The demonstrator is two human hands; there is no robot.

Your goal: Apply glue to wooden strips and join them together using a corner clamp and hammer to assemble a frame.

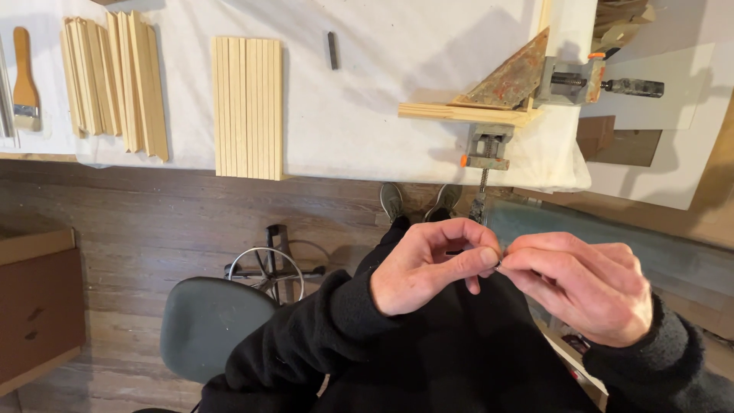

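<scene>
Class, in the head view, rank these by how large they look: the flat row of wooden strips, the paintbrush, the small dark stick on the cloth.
1. Flat row of wooden strips
2. Paintbrush
3. Small dark stick

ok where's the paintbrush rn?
The paintbrush lies at the far left of the head view on the white-covered table, just left of the stacked wooden strips.
</scene>
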